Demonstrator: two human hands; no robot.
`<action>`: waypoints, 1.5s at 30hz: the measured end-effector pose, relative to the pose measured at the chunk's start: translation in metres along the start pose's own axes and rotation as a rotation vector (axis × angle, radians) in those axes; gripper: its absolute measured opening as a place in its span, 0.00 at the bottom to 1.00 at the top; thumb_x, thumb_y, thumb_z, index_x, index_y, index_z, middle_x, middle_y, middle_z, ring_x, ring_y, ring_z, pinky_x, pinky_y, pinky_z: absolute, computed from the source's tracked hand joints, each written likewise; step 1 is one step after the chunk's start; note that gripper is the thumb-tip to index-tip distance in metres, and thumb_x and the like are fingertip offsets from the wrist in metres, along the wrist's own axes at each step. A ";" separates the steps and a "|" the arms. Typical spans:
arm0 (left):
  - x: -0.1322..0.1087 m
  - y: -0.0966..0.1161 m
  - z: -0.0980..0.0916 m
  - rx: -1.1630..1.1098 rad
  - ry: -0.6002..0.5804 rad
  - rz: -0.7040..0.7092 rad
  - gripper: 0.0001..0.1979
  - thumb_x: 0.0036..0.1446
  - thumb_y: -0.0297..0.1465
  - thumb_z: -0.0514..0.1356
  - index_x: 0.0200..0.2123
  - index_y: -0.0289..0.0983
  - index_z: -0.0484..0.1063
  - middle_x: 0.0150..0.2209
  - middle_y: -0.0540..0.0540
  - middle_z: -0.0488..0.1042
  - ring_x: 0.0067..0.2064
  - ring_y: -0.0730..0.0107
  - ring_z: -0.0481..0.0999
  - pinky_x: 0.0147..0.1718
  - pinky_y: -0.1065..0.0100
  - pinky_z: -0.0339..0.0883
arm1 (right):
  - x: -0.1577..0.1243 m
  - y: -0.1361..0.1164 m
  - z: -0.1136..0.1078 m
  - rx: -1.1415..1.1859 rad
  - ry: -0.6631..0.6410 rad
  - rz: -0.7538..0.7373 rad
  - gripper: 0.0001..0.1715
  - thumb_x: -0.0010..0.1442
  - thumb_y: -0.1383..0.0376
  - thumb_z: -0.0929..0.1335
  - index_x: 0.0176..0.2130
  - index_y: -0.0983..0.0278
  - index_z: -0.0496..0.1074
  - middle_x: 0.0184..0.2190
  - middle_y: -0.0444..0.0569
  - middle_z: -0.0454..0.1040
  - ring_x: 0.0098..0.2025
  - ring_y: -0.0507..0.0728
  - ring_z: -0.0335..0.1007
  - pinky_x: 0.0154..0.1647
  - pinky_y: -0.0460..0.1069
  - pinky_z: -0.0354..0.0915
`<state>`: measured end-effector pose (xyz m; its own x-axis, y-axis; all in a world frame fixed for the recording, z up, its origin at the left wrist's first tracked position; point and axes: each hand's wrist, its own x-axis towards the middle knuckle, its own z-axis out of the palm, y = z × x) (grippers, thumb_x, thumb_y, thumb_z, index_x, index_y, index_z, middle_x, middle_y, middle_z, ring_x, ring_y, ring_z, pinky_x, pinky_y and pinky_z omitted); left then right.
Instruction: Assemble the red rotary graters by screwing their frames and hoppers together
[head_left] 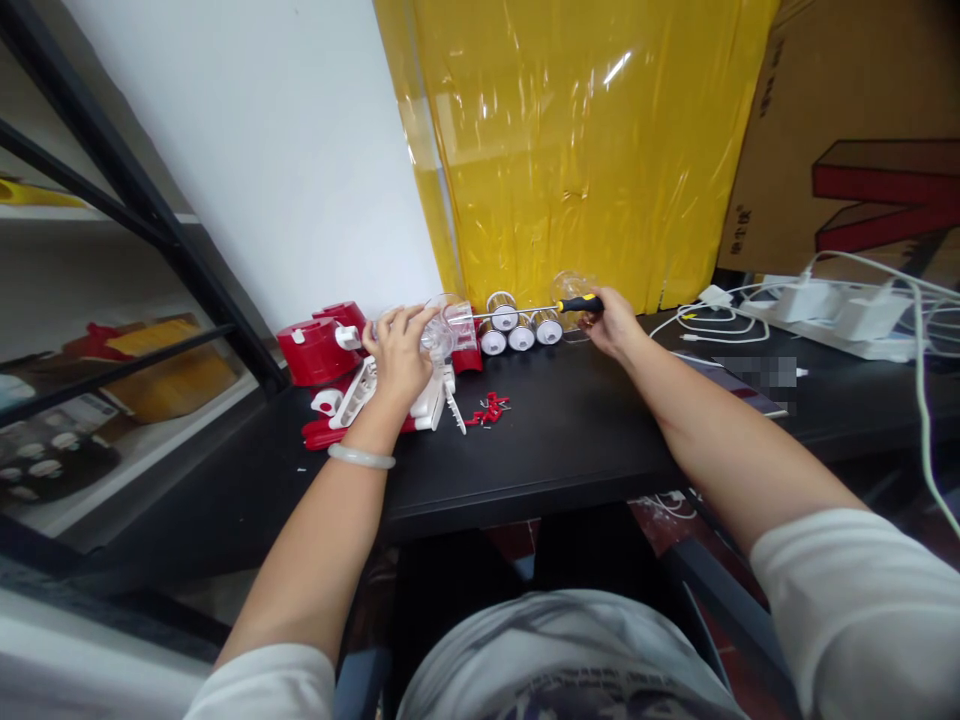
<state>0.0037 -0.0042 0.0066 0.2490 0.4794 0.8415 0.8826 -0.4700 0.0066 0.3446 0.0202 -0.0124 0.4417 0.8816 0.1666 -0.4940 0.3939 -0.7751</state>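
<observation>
My right hand (613, 322) is closed around the yellow-and-black handle of a screwdriver (579, 303). Its thin shaft lies almost level and points left, the tip at or inside a clear plastic cup-like part (459, 330). Over that clear part my left hand (403, 350) is curled, gripping it. Beneath and beside the left hand lie white plastic pieces (427, 408) and a red housing (309, 350). Several shiny cylinders with white ends (520, 334) stand behind the screwdriver. Another clear part (574, 292) is near my right hand. Small red pieces and screws (491, 408) are scattered in front.
On the black table (555, 440), a dark flat device (739, 385) lies at right. Behind it are a white power strip (874, 345) with adapters and loose white cables (724, 325). A yellow-wrapped panel (570, 150) and a cardboard box (795, 120) stand behind; a black-framed shelf (142, 200) is left.
</observation>
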 end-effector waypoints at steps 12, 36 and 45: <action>0.001 0.002 -0.001 -0.033 -0.001 -0.003 0.38 0.48 0.17 0.58 0.61 0.53 0.68 0.61 0.45 0.72 0.65 0.46 0.61 0.66 0.39 0.38 | 0.001 0.000 0.000 -0.065 0.013 -0.032 0.25 0.56 0.45 0.73 0.29 0.57 0.59 0.12 0.32 0.50 0.13 0.48 0.46 0.15 0.45 0.54; 0.000 0.003 -0.001 -0.002 -0.032 0.019 0.38 0.49 0.16 0.57 0.61 0.53 0.69 0.61 0.46 0.71 0.66 0.48 0.61 0.67 0.40 0.36 | -0.003 -0.007 0.001 0.100 -0.009 -0.009 0.18 0.55 0.59 0.73 0.27 0.59 0.60 0.18 0.36 0.65 0.18 0.48 0.60 0.20 0.44 0.60; -0.001 0.004 0.001 0.008 -0.031 0.035 0.38 0.50 0.15 0.56 0.61 0.51 0.69 0.62 0.46 0.71 0.66 0.50 0.60 0.68 0.40 0.34 | 0.005 -0.005 -0.002 0.053 0.074 -0.043 0.29 0.57 0.39 0.69 0.27 0.58 0.59 0.13 0.34 0.54 0.12 0.48 0.50 0.14 0.45 0.55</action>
<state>0.0071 -0.0055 0.0053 0.2920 0.4860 0.8238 0.8762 -0.4812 -0.0267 0.3504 0.0223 -0.0092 0.5166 0.8426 0.1525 -0.5110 0.4463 -0.7346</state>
